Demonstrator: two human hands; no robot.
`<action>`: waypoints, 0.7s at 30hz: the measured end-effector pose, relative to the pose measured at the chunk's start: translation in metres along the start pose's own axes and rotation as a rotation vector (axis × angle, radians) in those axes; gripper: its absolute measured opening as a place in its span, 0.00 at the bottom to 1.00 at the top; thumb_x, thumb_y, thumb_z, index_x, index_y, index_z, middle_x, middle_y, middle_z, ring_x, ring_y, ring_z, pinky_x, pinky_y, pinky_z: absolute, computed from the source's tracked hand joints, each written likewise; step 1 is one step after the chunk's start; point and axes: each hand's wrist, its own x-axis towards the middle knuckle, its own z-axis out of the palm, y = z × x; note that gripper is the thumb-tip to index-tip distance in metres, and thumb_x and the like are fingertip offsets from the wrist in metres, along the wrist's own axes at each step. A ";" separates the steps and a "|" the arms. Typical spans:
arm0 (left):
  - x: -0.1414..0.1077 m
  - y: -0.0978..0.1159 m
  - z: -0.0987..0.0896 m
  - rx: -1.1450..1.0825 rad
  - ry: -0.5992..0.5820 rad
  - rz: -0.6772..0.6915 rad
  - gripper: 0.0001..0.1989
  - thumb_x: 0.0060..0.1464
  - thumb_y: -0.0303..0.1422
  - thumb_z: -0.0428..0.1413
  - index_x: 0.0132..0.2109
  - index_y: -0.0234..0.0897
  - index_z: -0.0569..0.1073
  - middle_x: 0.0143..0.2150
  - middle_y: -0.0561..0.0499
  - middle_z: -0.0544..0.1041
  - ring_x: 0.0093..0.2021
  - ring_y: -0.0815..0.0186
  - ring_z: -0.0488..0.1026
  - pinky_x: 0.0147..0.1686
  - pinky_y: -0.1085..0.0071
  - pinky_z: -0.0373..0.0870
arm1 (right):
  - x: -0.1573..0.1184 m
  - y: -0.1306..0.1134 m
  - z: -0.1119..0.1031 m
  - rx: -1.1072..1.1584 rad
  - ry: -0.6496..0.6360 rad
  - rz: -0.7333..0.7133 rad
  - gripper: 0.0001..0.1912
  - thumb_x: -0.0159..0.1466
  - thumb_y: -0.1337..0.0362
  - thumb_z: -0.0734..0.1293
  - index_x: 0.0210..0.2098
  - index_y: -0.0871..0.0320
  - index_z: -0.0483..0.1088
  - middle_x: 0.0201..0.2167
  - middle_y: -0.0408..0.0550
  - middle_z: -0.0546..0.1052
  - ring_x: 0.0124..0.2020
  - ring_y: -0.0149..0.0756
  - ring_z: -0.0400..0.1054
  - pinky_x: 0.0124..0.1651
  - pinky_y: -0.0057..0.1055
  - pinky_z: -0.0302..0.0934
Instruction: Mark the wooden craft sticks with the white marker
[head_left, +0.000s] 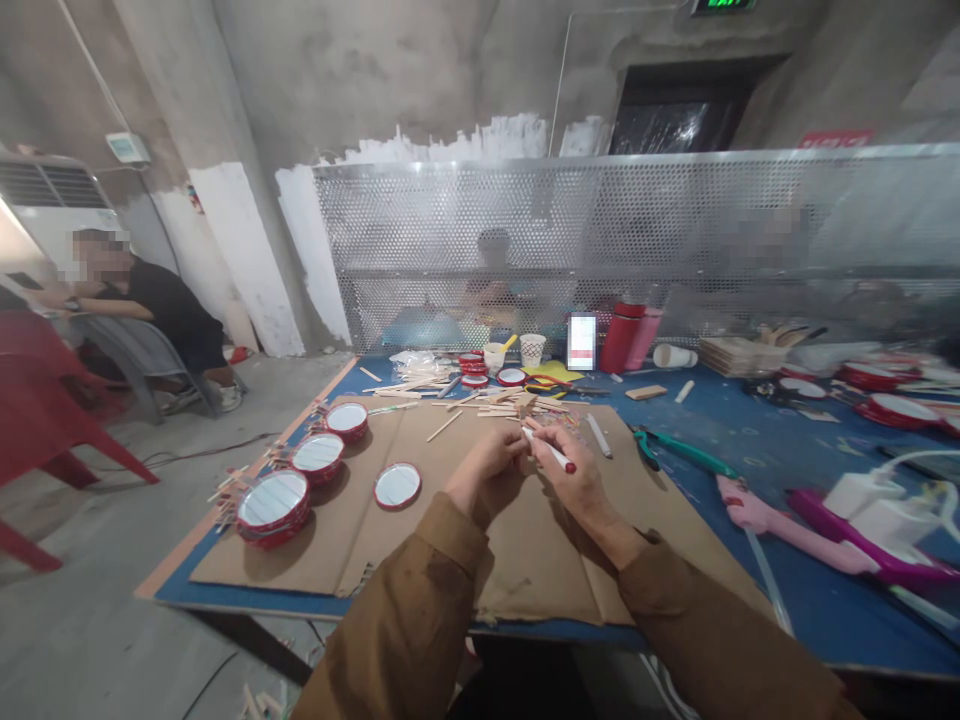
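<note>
My right hand (574,475) grips a white marker pen (551,450) with a dark red end. The pen slants towards my left hand (495,468), whose fingers are closed against its upper end. A small tan piece shows just above the fingertips; what my left fingers pinch is hidden. Both hands meet above a flat sheet of brown cardboard (540,585). Left of them lies a single round red-rimmed disc (397,486) with a pale face. Beyond the fingers are scattered thin wooden sticks (495,408), and a white pen-like stick (598,436) lies to the right.
Stacks of red-rimmed discs (274,505) with sticks stand along the left edge. Green-handled pliers (690,452), a pink glue gun (787,525) and a purple power strip (911,560) lie right. Cups (532,348), a phone (581,342) and a red bottle (622,338) stand before a perforated metal screen (450,230).
</note>
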 end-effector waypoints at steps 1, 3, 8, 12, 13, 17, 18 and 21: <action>0.000 0.000 0.001 -0.001 0.007 -0.003 0.15 0.55 0.40 0.73 0.34 0.34 0.80 0.26 0.51 0.74 0.29 0.67 0.68 0.33 0.70 0.63 | 0.000 0.000 0.000 -0.006 0.003 -0.001 0.14 0.71 0.47 0.67 0.37 0.48 0.77 0.48 0.55 0.89 0.53 0.53 0.83 0.58 0.50 0.76; 0.000 -0.001 0.002 0.005 0.026 -0.011 0.13 0.56 0.39 0.71 0.35 0.33 0.80 0.26 0.50 0.75 0.28 0.67 0.68 0.33 0.69 0.62 | 0.000 -0.001 0.000 -0.018 0.006 -0.001 0.15 0.71 0.47 0.67 0.36 0.48 0.77 0.44 0.54 0.89 0.49 0.52 0.83 0.55 0.48 0.77; -0.001 -0.001 0.000 0.089 0.041 -0.018 0.13 0.59 0.35 0.67 0.30 0.35 0.76 0.24 0.50 0.73 0.27 0.67 0.68 0.33 0.69 0.63 | 0.001 0.001 -0.005 -0.033 0.074 0.046 0.15 0.70 0.47 0.67 0.36 0.50 0.76 0.35 0.51 0.85 0.40 0.49 0.81 0.48 0.44 0.76; -0.001 0.000 -0.003 0.118 0.023 -0.022 0.14 0.58 0.34 0.67 0.27 0.36 0.74 0.23 0.50 0.72 0.26 0.67 0.68 0.31 0.70 0.62 | 0.002 0.002 -0.008 -0.011 0.141 0.084 0.15 0.70 0.47 0.67 0.36 0.50 0.75 0.30 0.47 0.82 0.32 0.44 0.77 0.41 0.40 0.75; -0.001 -0.001 -0.003 0.106 0.017 -0.020 0.15 0.57 0.35 0.67 0.27 0.36 0.74 0.23 0.50 0.71 0.25 0.68 0.67 0.30 0.70 0.62 | 0.002 0.001 -0.007 0.001 0.128 0.071 0.15 0.70 0.47 0.67 0.36 0.50 0.75 0.30 0.47 0.82 0.31 0.43 0.77 0.41 0.40 0.75; 0.004 -0.005 -0.003 0.054 -0.008 -0.012 0.16 0.56 0.39 0.70 0.28 0.35 0.75 0.23 0.51 0.71 0.26 0.68 0.65 0.30 0.70 0.60 | 0.001 -0.004 -0.005 0.025 0.050 0.031 0.16 0.71 0.45 0.68 0.36 0.50 0.75 0.28 0.45 0.81 0.30 0.43 0.77 0.42 0.41 0.76; 0.005 -0.006 -0.003 0.046 0.001 -0.010 0.16 0.55 0.39 0.71 0.29 0.35 0.76 0.23 0.51 0.72 0.26 0.68 0.65 0.30 0.70 0.60 | 0.000 -0.005 -0.004 0.025 0.041 0.032 0.16 0.71 0.45 0.68 0.36 0.50 0.75 0.28 0.46 0.81 0.31 0.44 0.78 0.43 0.41 0.76; 0.006 -0.010 -0.001 0.015 0.049 0.016 0.14 0.54 0.39 0.71 0.30 0.34 0.78 0.26 0.50 0.73 0.28 0.67 0.65 0.31 0.70 0.60 | 0.000 -0.005 -0.001 0.027 0.035 0.035 0.16 0.70 0.45 0.68 0.35 0.49 0.76 0.32 0.49 0.84 0.37 0.47 0.81 0.47 0.43 0.78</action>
